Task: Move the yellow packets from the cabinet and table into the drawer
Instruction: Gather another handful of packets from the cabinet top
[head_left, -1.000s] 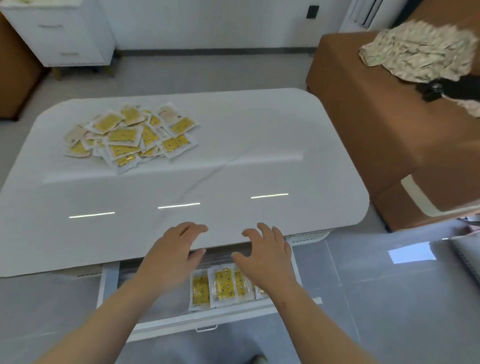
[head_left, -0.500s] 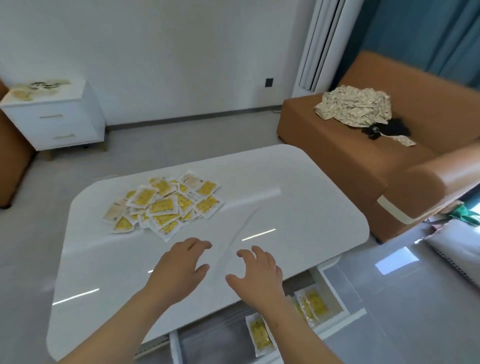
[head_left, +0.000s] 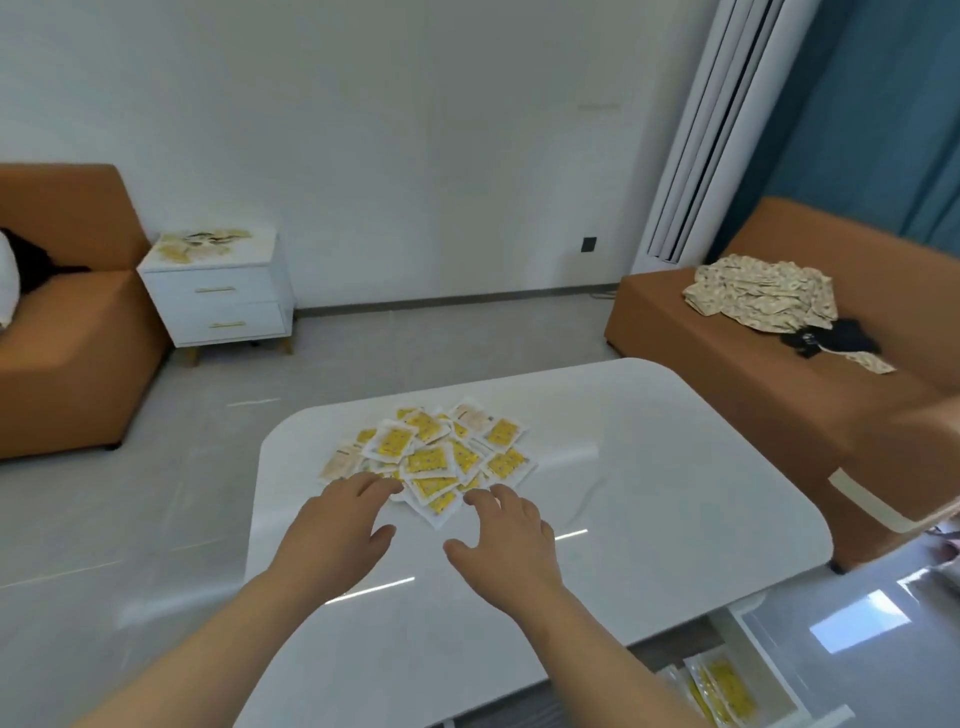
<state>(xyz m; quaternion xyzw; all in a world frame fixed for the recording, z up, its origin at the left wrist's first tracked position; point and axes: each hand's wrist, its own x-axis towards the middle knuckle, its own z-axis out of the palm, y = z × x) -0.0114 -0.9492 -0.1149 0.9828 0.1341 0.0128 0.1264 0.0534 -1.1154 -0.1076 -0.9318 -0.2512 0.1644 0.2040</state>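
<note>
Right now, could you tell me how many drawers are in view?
3. The cabinet holds a shut upper drawer and shut lower drawer; an open drawer sticks out under the table at lower right, holding packets. Others may be hidden.

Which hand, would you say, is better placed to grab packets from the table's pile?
Probably left: the left hand has fingertips at the near edge of the packet pile, while the right hand sits slightly short.

Yellow-printed, white-edged packets (head_left: 431, 460) mid-frame on white table (head_left: 649, 493), orange sofa (head_left: 701, 364) right, white cabinet (head_left: 218, 306) with gold handles left, teal curtain (head_left: 893, 130) upper right, grey floor (head_left: 415, 353).
</note>
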